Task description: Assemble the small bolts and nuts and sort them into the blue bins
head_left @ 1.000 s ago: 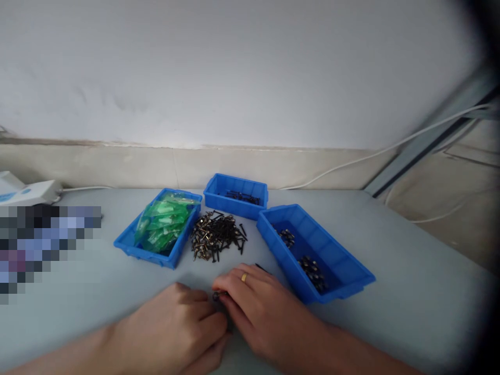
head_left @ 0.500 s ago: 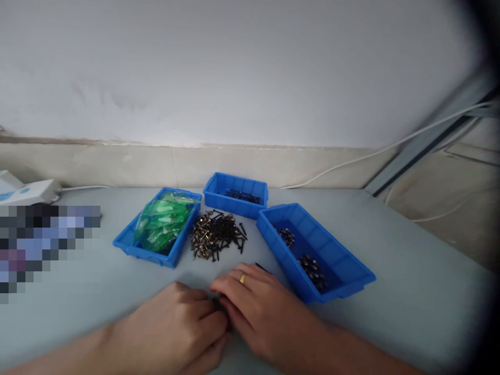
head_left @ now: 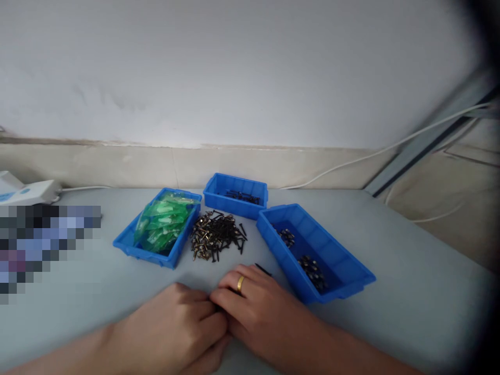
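Fingers of the right hand [head_left: 261, 310] now cover the metal piece visible 1 second ago, meeting the left hand [head_left: 183, 323]; both curl nearly closed, and I cannot tell what either holds. Screws [head_left: 219, 234] lie heaped beside the blue tray [head_left: 145, 255].

Blue bins [head_left: 332, 242], black-and-brassy screws [head_left: 216, 234]

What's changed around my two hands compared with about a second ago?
Your right hand shifted its fingers slightly toward your left hand, hiding the small dark piece that showed at their tips. No grasp or release is clearly visible. The left hand, pile of metal parts and three blue bins stayed put.
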`<state>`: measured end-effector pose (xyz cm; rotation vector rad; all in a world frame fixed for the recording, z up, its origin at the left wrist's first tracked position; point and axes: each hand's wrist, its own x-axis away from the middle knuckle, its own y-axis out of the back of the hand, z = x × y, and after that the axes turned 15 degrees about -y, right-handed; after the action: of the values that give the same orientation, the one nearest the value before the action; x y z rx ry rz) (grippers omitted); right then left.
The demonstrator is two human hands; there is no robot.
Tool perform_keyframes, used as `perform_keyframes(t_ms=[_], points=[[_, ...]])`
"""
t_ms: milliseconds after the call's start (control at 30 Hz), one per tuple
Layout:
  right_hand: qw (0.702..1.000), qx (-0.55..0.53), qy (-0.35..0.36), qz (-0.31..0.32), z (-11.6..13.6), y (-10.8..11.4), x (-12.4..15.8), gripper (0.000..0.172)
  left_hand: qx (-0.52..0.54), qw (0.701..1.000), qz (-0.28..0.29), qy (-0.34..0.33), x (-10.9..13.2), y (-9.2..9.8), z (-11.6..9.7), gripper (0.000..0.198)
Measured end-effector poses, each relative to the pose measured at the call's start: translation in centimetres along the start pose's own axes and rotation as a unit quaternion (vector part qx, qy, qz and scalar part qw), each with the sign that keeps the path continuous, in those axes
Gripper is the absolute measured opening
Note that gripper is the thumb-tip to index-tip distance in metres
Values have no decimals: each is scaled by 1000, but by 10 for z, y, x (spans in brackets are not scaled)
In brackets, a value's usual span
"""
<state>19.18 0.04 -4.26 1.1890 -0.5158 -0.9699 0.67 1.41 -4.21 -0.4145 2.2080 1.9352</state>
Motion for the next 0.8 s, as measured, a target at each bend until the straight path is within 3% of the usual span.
perform_keyframes(t_ms=[400, 800], points=[[997, -63, -44, 16, 5, 6, 2, 8, 13, 1000, 13, 3, 0, 3, -1, 28], [996, -80, -42, 5, 4, 4, 2, 10, 11, 1000, 18, 4, 1, 0, 0, 26]])
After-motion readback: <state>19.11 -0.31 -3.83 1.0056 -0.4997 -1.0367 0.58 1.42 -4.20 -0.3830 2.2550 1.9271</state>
